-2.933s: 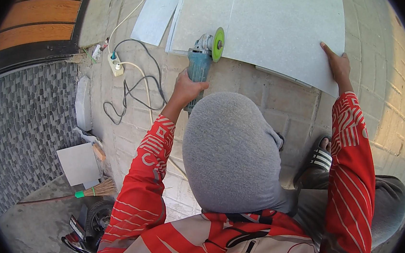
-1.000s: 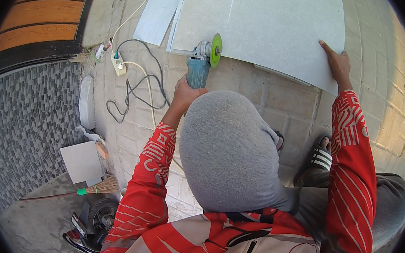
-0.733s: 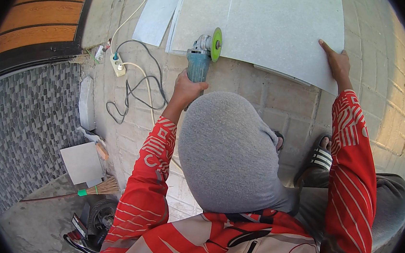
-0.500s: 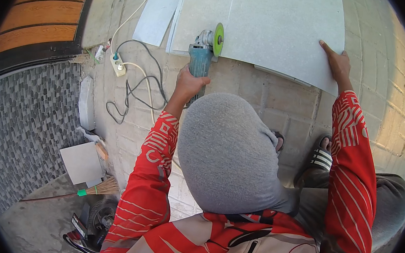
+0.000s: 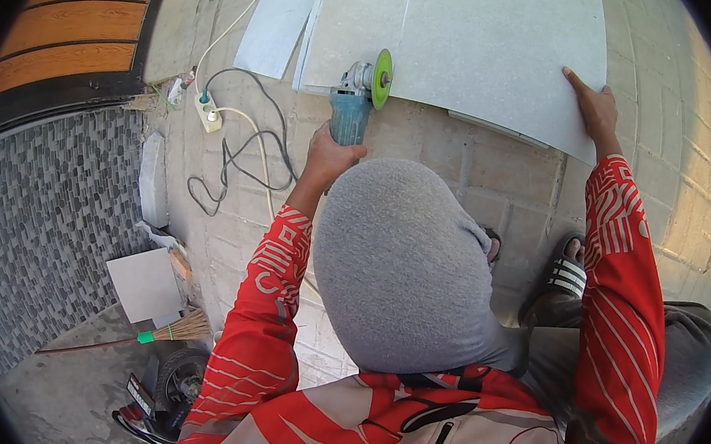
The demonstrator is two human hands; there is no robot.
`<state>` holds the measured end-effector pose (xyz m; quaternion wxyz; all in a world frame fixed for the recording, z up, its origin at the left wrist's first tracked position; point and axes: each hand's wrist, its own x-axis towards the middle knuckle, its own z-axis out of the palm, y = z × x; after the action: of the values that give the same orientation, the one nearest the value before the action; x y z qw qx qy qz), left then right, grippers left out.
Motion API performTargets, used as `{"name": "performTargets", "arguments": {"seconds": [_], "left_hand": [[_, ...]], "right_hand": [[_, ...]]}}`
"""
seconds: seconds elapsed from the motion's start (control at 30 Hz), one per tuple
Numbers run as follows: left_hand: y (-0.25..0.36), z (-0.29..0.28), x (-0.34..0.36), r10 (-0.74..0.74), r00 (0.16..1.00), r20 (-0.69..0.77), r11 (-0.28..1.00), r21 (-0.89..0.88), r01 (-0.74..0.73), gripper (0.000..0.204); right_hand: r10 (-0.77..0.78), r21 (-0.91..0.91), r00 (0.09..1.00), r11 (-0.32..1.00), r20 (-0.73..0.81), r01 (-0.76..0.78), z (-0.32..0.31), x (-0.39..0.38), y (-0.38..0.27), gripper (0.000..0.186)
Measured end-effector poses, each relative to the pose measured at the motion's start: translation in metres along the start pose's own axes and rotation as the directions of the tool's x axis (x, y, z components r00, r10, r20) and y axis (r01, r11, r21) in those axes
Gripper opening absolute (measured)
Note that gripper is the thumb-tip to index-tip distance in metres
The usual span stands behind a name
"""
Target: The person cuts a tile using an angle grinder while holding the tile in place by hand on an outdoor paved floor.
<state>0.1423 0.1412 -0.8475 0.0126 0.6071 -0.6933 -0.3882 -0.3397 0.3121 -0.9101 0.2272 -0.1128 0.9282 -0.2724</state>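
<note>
My left hand [image 5: 332,156] is closed round the body of a teal angle grinder [image 5: 351,113], whose green disc [image 5: 382,78] faces right at the near edge of a large pale grey board [image 5: 481,38]. My right hand [image 5: 594,103] grips that board at its right edge, fingertips on top. A narrower pale strip [image 5: 276,20] lies at the board's left. Whether the disc touches the board or is spinning, I cannot tell.
A power strip [image 5: 208,114] with looped cables lies left on the paving. Tiled wall [image 5: 42,228], orange slatted panel [image 5: 86,12], square tile [image 5: 139,283], broom [image 5: 186,326] and motorbike wheel [image 5: 177,380] are further left. My grey-clad knee [image 5: 399,260] and sandalled feet are below.
The grinder in my left hand has shifted slightly back and forth along the board's near edge, now a little lower than half a second ago. My right hand stays on the board.
</note>
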Motion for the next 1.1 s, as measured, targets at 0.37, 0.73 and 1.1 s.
{"name": "performTargets", "arguments": {"seconds": [0.37, 0.73, 1.1], "left_hand": [[-0.020, 0.002, 0.003, 0.046, 0.999, 0.010, 0.999, -0.028, -0.046, 0.062], [0.002, -0.002, -0.013, 0.018, 1.000, -0.025, 0.999, 0.040, -0.017, 0.065], [-0.014, 0.000, -0.006, 0.026, 1.000, -0.010, 0.999, 0.023, -0.026, 0.069]], "right_hand": [[-0.001, -0.008, 1.000, 1.000, 0.001, 0.001, 0.001, 0.001, 0.001, 0.122], [0.013, 0.009, 1.000, 1.000, 0.006, -0.013, 0.001, 0.004, 0.002, 0.125], [0.006, 0.011, 1.000, 1.000, 0.007, -0.006, 0.000, 0.000, -0.001, 0.123]]}}
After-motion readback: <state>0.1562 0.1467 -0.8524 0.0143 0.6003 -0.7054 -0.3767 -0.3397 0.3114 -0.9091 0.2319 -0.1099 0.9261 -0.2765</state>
